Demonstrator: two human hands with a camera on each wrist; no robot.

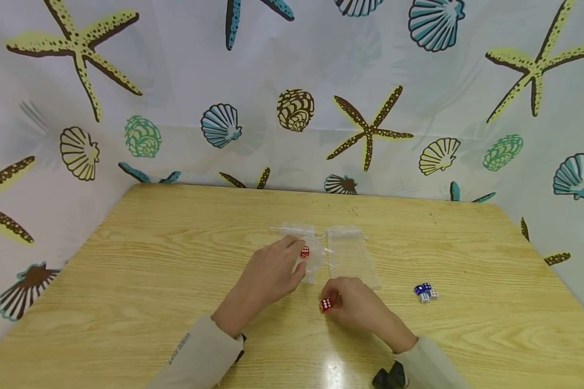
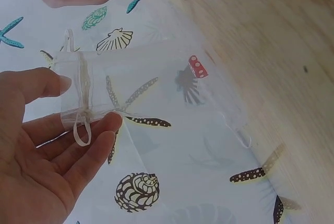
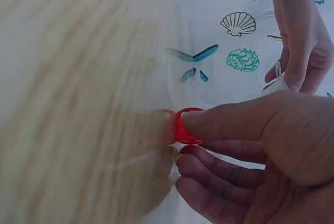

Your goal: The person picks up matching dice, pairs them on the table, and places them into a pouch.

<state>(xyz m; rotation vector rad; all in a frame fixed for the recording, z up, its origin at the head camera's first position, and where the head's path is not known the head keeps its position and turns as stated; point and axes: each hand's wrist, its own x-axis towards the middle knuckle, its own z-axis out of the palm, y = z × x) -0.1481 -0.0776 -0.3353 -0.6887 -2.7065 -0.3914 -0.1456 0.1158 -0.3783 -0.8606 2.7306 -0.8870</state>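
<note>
My left hand [image 1: 274, 267] holds a sheer white drawstring pouch [image 2: 135, 85] by its gathered end, thumb on one side and fingers on the other. A red die [image 2: 197, 67] shows at the pouch's far end; the same die lies just past my left fingers in the head view. Lower and to the right, my right hand [image 1: 352, 300] pinches another red die [image 3: 189, 126] between thumb and fingers, close over the wooden table. Its six white pips face up in the head view.
A second sheer pouch [image 1: 350, 259] lies flat just right of the held one. Farther right, blue dice [image 1: 422, 288] and white dice [image 1: 424, 297] sit in a small cluster on the table [image 1: 175, 243]. A shell-printed curtain [image 1: 253, 70] hangs along the table's back and sides.
</note>
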